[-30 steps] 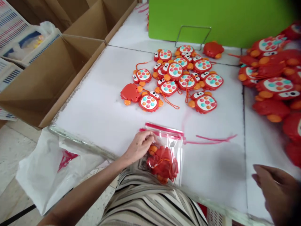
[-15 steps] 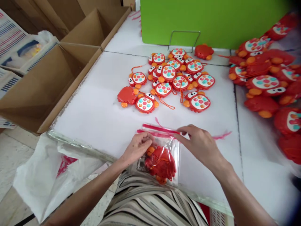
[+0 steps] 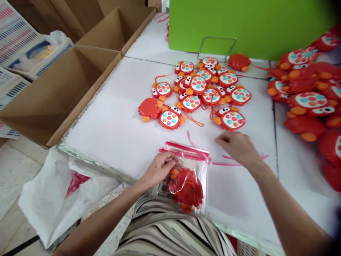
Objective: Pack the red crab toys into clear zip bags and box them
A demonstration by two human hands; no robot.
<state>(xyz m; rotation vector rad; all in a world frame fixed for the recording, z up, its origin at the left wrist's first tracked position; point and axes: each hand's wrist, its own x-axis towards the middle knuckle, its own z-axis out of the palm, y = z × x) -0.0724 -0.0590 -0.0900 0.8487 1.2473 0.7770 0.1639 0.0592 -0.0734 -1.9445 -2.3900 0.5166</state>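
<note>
A clear zip bag (image 3: 199, 174) with pink strips along its top lies at the table's front edge, and a red crab-shaped toy (image 3: 186, 186) with orange claws is inside it. My left hand (image 3: 160, 169) pinches the bag's upper left part. Off the table surface, right of the bag's top, my right hand (image 3: 236, 145) has its fingers curled together; what they hold, if anything, is hidden. A pink strip (image 3: 226, 164) lies beneath that hand. Beyond the bag several red toys (image 3: 198, 83) with white button faces are piled loosely.
More red toys (image 3: 310, 99) are heaped at the right. A green board (image 3: 247, 25) and a wire stand (image 3: 217, 38) are at the back. Open cardboard boxes (image 3: 61, 85) line the table's left side, above a white plastic bag (image 3: 50, 192).
My right hand has let go of the bag's top and moved away to the right. My left hand stays on the bag. The whole view has shifted slightly.
</note>
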